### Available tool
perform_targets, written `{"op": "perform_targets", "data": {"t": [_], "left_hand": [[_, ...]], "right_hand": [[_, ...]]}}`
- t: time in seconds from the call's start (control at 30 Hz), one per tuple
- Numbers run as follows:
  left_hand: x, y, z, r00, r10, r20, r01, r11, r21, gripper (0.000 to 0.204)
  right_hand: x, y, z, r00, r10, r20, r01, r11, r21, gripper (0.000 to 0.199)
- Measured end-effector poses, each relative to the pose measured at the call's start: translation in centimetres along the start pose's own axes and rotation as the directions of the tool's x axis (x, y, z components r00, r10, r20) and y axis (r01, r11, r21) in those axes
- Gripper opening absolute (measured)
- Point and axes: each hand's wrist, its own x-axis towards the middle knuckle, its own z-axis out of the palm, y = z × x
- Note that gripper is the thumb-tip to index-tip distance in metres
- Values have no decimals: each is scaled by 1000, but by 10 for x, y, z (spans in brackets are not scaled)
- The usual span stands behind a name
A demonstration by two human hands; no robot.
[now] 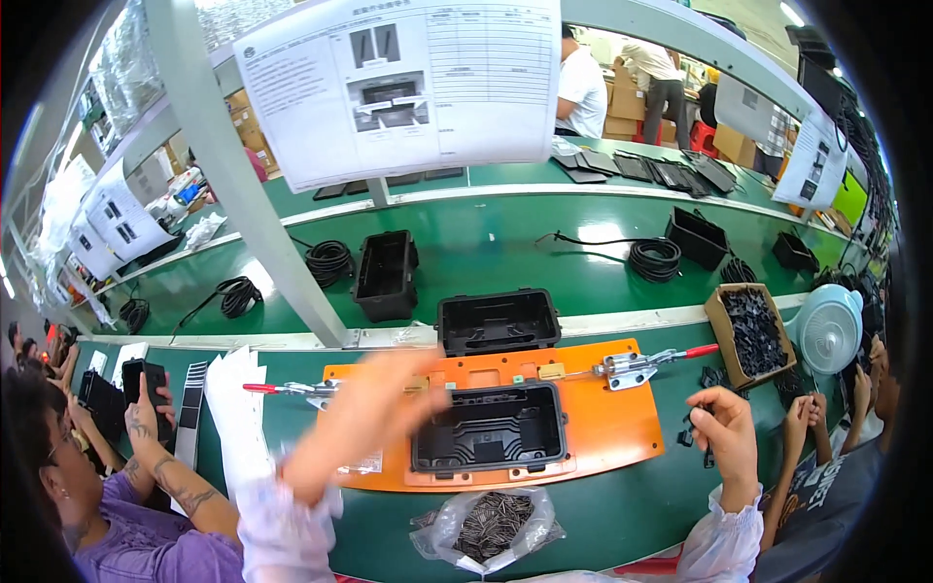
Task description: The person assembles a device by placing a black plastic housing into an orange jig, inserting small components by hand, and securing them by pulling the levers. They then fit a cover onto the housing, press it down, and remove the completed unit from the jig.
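Note:
A black plastic box point(491, 428) with an open top sits in an orange fixture plate point(617, 418) in front of me. My left hand point(374, 403), smeared by motion, is over the plate's left side, near the box's left edge; its fingers cannot be made out. To the right of the plate my right hand point(727, 432) is closed, thumb and fingers pinching a small black part point(696, 434). More small black pieces point(714, 377) lie on the table beyond that hand. Toggle clamps with red handles, a right one point(632, 369) and a left one point(306, 390), flank the box.
A clear bag point(541, 515) of small metal pins or screws lies nearest me. Behind the fixture stands another black box point(498, 321). At right are a cardboard box point(727, 348) of black parts and a pale fan point(828, 328). Co-workers sit on both sides; coiled cables point(654, 259) lie farther back.

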Motion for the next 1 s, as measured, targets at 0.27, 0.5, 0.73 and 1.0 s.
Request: {"op": "perform_targets", "data": {"t": [0.27, 0.5, 0.73, 1.0], "left_hand": [[123, -203, 64, 704, -705, 85, 638, 680, 360, 60], [132, -211, 67, 732, -671, -117, 648, 633, 424, 32], [107, -101, 19, 959, -160, -236, 207, 960, 190, 24], [85, -50, 59, 976, 218, 12, -213, 937, 276, 34]], "right_hand": [[56, -29, 72, 948, -173, 266, 127, 975, 181, 21], [60, -37, 94, 915, -120, 384, 51, 982, 184, 26], [63, -45, 115, 893, -77, 443, 62, 997, 50, 25], [72, -52, 128, 884, -118, 452, 125, 992, 16, 24]]}}
